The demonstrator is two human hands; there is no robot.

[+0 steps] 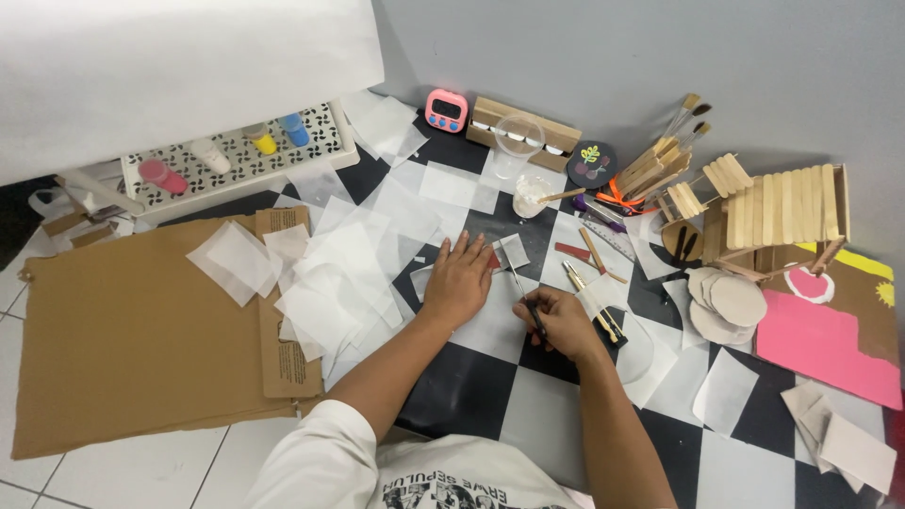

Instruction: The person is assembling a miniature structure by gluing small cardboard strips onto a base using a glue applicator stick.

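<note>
While left hand [459, 281] flattens paper [514, 250], brush [524, 295] in right hand [558, 323] grip

A small square of translucent white paper [514, 251] lies flat on the black-and-white checkered floor near the middle of the frame, its left edge tucked under fingertips. Touching its lower edge is a thin, dark-handled brush [526, 300], possibly a fine paintbrush, slanting down to the right, gripped pen-style.
</note>
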